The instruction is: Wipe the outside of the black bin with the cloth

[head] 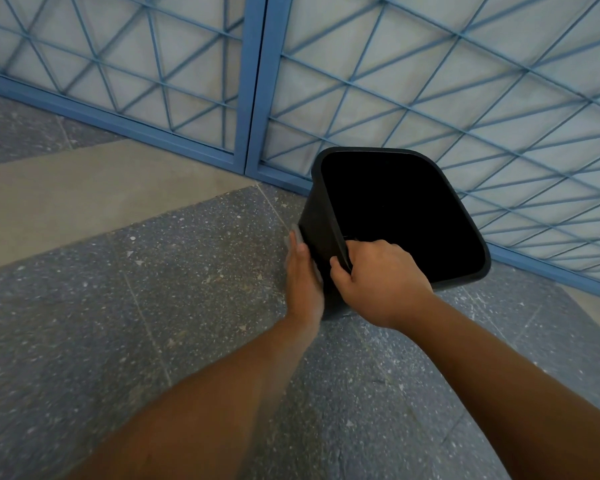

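Observation:
The black bin stands tilted on the floor with its open mouth turned up toward me. My right hand grips the near rim, thumb outside and fingers curled inside. My left hand lies flat against the bin's left outer wall, pressing a grey cloth to it. Only the cloth's edges show, past my fingertips and along my palm. The bin's lower part is hidden behind my hands.
A blue metal gate with a diagonal lattice stands right behind the bin. The floor is speckled grey stone with a beige band to the left.

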{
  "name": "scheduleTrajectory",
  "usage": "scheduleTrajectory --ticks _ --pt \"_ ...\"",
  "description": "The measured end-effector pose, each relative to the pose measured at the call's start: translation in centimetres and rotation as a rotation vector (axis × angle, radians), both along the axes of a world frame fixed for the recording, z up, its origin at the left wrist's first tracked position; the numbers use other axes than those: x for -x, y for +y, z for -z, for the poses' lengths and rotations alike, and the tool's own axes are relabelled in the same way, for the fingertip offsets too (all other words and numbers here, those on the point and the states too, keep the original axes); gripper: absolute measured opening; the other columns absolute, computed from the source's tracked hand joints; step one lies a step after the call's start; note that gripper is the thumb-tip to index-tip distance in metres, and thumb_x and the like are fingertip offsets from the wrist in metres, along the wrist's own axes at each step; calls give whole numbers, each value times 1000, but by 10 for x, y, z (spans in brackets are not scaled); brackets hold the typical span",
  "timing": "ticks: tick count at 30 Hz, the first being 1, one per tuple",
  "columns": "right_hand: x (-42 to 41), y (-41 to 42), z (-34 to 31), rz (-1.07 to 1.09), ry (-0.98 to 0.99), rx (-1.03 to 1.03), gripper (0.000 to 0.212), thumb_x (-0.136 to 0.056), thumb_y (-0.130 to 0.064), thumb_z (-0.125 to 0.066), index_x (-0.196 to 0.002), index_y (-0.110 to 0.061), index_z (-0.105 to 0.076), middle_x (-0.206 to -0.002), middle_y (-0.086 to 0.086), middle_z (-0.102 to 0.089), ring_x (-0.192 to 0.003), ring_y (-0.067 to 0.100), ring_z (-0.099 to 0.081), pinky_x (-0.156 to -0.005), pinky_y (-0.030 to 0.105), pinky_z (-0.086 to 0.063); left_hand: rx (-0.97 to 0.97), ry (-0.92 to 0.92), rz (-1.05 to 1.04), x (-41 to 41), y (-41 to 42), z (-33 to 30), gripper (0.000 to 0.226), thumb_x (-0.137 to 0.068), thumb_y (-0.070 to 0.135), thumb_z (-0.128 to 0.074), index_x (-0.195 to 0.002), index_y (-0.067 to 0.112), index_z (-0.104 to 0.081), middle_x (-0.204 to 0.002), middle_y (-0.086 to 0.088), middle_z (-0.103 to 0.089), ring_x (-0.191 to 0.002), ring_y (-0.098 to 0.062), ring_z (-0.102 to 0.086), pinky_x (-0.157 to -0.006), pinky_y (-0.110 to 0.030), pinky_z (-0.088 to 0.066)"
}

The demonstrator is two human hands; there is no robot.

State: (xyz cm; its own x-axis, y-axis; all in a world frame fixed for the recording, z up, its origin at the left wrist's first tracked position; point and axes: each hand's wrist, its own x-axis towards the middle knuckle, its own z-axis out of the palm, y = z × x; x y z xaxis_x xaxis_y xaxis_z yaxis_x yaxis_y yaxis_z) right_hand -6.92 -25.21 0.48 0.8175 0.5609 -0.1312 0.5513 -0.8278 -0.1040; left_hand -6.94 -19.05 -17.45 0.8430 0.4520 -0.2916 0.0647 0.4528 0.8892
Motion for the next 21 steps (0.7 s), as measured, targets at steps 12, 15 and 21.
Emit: scheduleTrajectory --ticks 12,15,21 --pt "-2 1 1 14 13 1 37 -95 -40 -43 -62 -28 -32 -57 -4 -46 -56 16 -52 -56 32 -45 146 103 26 -14 11 4 93 -78 102 -40 -156 51 -46 -172 10 -38 -157 -15 -37 -131 -48 -28" --pt "-2 1 1 11 12 -5 36 -95 -39 -41 -62 -27 -34 -57 -3 -49 -55 16 -53 -55 31 -44 14 -24 -4 2 1 -28 51 -109 68 -26 -158 58 -31 -169 29 -17 -160 3 -14 -130 -29 -14" --pt "-3 2 1 8 4 0 35 -95 -39 -41 -63 -28 -33 -59 -3 -48 -56 16 -52 -55 31 -43 104 61 14 -15 4 27 92 -73 108 -34 -153 63 -41 -171 10 -38 -160 -18 -33 -131 -56 -26"
